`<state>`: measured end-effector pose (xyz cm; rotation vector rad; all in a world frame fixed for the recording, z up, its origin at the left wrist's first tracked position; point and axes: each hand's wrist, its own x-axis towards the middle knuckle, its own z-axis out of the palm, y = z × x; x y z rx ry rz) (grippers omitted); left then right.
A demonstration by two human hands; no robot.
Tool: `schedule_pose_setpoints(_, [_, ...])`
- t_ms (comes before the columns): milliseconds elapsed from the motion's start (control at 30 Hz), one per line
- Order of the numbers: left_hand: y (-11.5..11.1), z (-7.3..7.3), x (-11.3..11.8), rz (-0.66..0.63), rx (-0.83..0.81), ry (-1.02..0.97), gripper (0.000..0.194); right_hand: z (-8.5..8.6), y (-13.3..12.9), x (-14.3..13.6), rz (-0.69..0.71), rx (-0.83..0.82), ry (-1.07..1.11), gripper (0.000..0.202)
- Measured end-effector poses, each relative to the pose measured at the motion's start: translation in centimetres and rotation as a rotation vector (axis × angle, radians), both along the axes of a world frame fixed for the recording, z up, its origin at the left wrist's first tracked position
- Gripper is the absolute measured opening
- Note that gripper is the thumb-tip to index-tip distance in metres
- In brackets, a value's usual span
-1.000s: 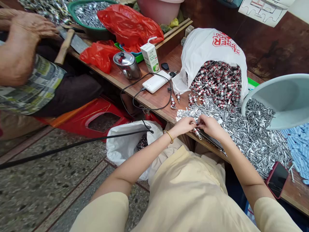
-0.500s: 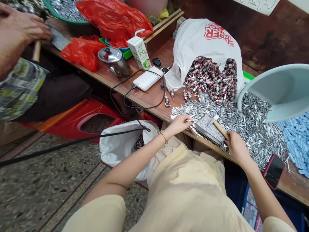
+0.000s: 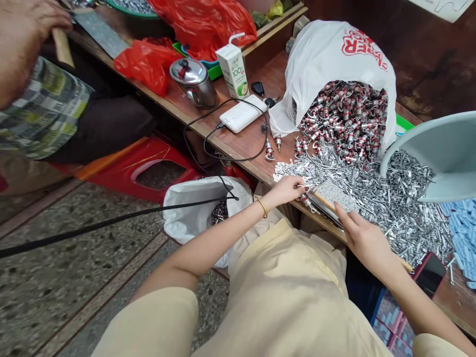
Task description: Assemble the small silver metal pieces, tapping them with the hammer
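My left hand [image 3: 288, 190] is closed in a pinch at the table's front edge, its fingertips on a small metal hook fitting with a red band [image 3: 305, 200]. The fitting sits at the left end of a dark metal bar [image 3: 327, 216] lying along the edge. My right hand [image 3: 366, 242] is wrapped around the wooden handle of a hammer [image 3: 324, 202]. The hammer's head is down by the left fingertips, too blurred to tell whether it touches the fitting. Behind the bar lies a grey speckled slab [image 3: 336, 192], with loose metal pins and clips [image 3: 375, 198] heaped around it.
A white plastic bag [image 3: 334, 54] spills red-banded fittings [image 3: 345, 119]. A tipped grey basin [image 3: 446, 153], blue plastic plugs [image 3: 461, 233] and a phone [image 3: 431, 272] lie right. A power bank [image 3: 243, 114] with cable and a steel mug [image 3: 195, 84] stand left. Another person's hand [image 3: 29, 44] is far left.
The hammer has swung down and left, from over the slab to beside my left fingertips, with my right hand following. My left hand keeps its pinch. The whole view has shifted slightly.
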<state>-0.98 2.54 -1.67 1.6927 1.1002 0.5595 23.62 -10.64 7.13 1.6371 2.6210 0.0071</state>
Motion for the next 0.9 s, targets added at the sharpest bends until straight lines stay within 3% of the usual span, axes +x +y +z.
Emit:
schedule_pose_setpoints(300, [-0.1,0.1,-0.2,0.0,-0.074,-0.062,0.012,-0.2,-0.3,-0.4,-0.013,-0.03,-0.075,0.071])
schedule_pose_setpoints(400, [0.0,0.5,-0.5,-0.069,-0.108,-0.05,0.016,-0.4,-0.2,-0.2,-0.022,-0.061,-0.069,0.069])
schedule_pose_setpoints(567, [0.3,1.2,-0.7,-0.127,0.055,0.061,0.021,0.0,-0.1,-0.1,-0.057,0.008,-0.031,0.062])
schedule_pose_setpoints(900, [0.1,1.6,-0.4,-0.116,0.067,0.1,0.022,-0.8,0.0,-0.2,-0.042,-0.012,-0.005,0.059])
